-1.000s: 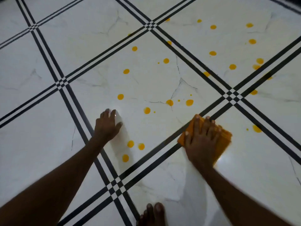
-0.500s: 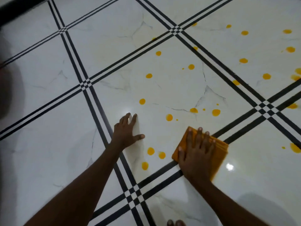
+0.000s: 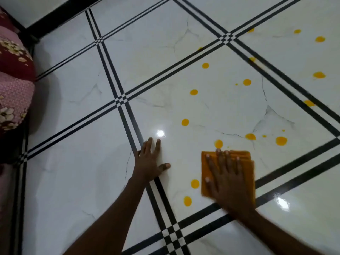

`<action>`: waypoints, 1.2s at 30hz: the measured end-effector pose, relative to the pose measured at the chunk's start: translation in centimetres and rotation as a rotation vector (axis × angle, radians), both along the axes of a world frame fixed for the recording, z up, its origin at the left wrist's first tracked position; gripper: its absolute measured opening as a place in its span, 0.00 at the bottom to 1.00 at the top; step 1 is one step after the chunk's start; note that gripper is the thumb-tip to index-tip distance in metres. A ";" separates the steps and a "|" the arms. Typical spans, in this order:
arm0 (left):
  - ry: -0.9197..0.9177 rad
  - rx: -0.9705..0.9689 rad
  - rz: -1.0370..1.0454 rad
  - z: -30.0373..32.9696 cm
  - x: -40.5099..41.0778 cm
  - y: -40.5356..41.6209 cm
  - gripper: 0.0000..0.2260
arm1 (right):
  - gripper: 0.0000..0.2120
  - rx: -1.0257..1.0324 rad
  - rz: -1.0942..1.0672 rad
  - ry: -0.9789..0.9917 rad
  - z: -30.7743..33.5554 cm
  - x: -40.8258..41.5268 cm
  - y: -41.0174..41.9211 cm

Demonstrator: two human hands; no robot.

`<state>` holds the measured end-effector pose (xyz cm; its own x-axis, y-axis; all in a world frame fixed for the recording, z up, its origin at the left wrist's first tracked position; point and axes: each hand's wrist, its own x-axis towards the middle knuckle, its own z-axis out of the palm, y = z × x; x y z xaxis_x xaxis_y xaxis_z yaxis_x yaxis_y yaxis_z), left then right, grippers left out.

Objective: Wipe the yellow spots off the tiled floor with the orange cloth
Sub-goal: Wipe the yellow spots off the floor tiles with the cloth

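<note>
Right hand (image 3: 227,178): fingers spread flat, pressing folded orange cloth (image 3: 247,162) onto tiled floor (image 3: 73,162).
Left hand (image 3: 150,161): flat on floor, holding nothing.
Yellow spots (image 3: 195,183): just left of cloth.

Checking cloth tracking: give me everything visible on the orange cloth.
The orange cloth is folded into a flat, roughly rectangular pad, with stacked layer edges showing at its far right corner. It looks like soft fabric. It lies flat on the white tiled floor, pressed down by the right hand with fingers spread. Yellow spots sit just off its left edge.
</note>
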<state>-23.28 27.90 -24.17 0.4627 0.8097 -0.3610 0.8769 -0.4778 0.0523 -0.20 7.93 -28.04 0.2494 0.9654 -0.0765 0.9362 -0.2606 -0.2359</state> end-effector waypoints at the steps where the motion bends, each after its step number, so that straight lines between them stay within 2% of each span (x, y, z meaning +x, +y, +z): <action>1: -0.017 0.009 0.003 0.0 -0.1 0.2 0.49 | 0.33 0.009 0.037 -0.036 -0.2 1.8 1.0; 4: -0.082 0.023 0.017 -0.7 -0.7 -0.7 0.47 | 0.33 -0.024 -0.128 -0.029 0.0 3.4 0.2; 6: -0.132 0.056 0.013 -0.9 -0.9 -0.9 0.45 | 0.34 -0.008 -0.215 -0.004 0.8 -0.8 -1.6; 9: -0.174 0.012 -0.001 -1.2 -1.6 -0.5 0.45 | 0.36 -0.012 0.005 0.051 0.3 -8.3 -2.6; 13: -0.134 -0.017 -0.051 -0.4 -3.2 0.0 0.42 | 0.36 -0.008 0.138 0.013 -0.2 -5.8 4.2; 16: -0.111 -0.049 -0.054 0.1 -3.5 -0.2 0.42 | 0.35 -0.021 -0.091 -0.033 0.3 -2.1 3.2; 18: -0.093 -0.053 -0.053 0.2 -3.3 0.0 0.42 | 0.36 0.002 -0.207 -0.021 1.1 -4.7 -0.4; 21: -0.073 -0.060 -0.065 0.4 -3.2 0.3 0.43 | 0.37 -0.006 -0.048 0.048 1.0 -11.2 -2.2; 24: -0.078 -0.054 -0.067 0.5 -3.6 0.3 0.42 | 0.37 0.019 0.176 0.052 0.2 -9.4 4.6; 25: -0.088 -0.059 -0.060 0.5 -3.6 0.2 0.42 | 0.36 0.002 0.159 0.019 0.1 -7.3 6.5; 27: -0.096 -0.052 -0.053 0.3 -3.4 -0.1 0.42 | 0.36 -0.008 -0.035 -0.010 0.2 -3.5 7.0; 29: -0.083 -0.041 -0.049 0.3 -3.2 -0.2 0.43 | 0.36 0.024 -0.225 0.006 0.6 -4.5 4.3; 30: -0.077 -0.046 -0.043 0.4 -3.1 0.0 0.43 | 0.37 0.025 -0.238 0.021 0.9 -6.7 2.7; 33: -0.071 -0.085 -0.023 0.5 -2.9 0.2 0.43 | 0.38 0.035 0.042 0.088 0.6 -11.9 1.9; 35: -0.085 -0.076 -0.007 0.7 -2.9 0.2 0.44 | 0.38 0.044 0.218 0.065 0.1 -9.7 6.2; 36: -0.092 -0.075 -0.001 0.5 -2.9 0.2 0.44 | 0.37 0.017 0.219 0.034 0.0 -7.5 8.0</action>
<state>-26.20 28.08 -23.62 0.4976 0.7816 -0.3762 0.8662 -0.4706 0.1681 -7.69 15.91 -28.02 0.0313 0.9974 -0.0647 0.9614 -0.0477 -0.2711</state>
